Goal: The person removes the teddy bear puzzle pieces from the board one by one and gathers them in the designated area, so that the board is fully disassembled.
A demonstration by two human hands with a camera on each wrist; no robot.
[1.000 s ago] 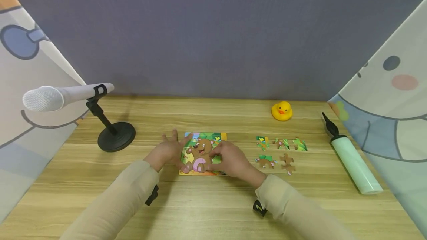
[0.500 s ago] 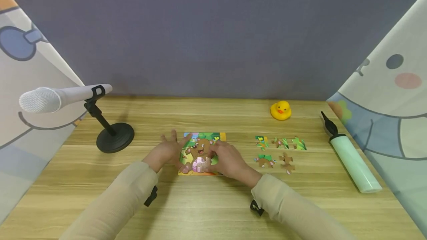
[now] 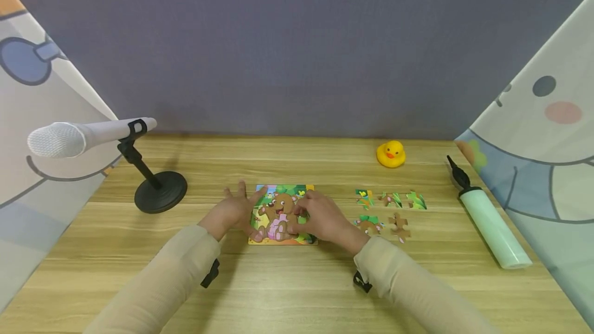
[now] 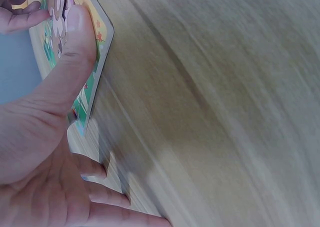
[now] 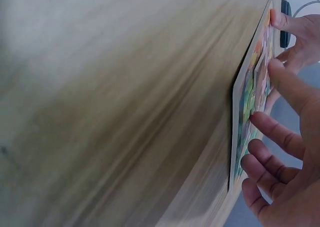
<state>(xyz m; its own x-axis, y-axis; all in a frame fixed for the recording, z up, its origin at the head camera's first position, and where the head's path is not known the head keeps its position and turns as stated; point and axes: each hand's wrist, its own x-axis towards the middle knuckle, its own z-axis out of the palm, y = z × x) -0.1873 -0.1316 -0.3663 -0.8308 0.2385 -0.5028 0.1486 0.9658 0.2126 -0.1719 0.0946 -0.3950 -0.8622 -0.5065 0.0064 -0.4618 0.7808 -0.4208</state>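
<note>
A bear jigsaw puzzle board (image 3: 260, 241) lies flat on the table in the head view. My left hand (image 3: 232, 213) spreads its fingers at the board's left side, and its thumb (image 4: 76, 37) presses on the board near an edge in the left wrist view. Over the right half, my right hand (image 3: 327, 220) pinches a brown puzzle piece (image 5: 259, 82) between thumb and index finger. That piece sits slightly raised on the board, its full outline hidden by the fingers. The other right fingers are loosely curled above the board.
Several loose puzzle pieces (image 3: 391, 199) lie in two rows right of the board. Behind them sits a yellow rubber duck (image 3: 391, 154). A pale green hand pump (image 3: 494, 228) lies at the far right. A white microphone (image 3: 93, 135) on a black stand (image 3: 161, 191) is at the left.
My right hand and the piece under it have shifted slightly on the board, and the pink belly part looks less even than a second ago. The left hand holds its place.
</note>
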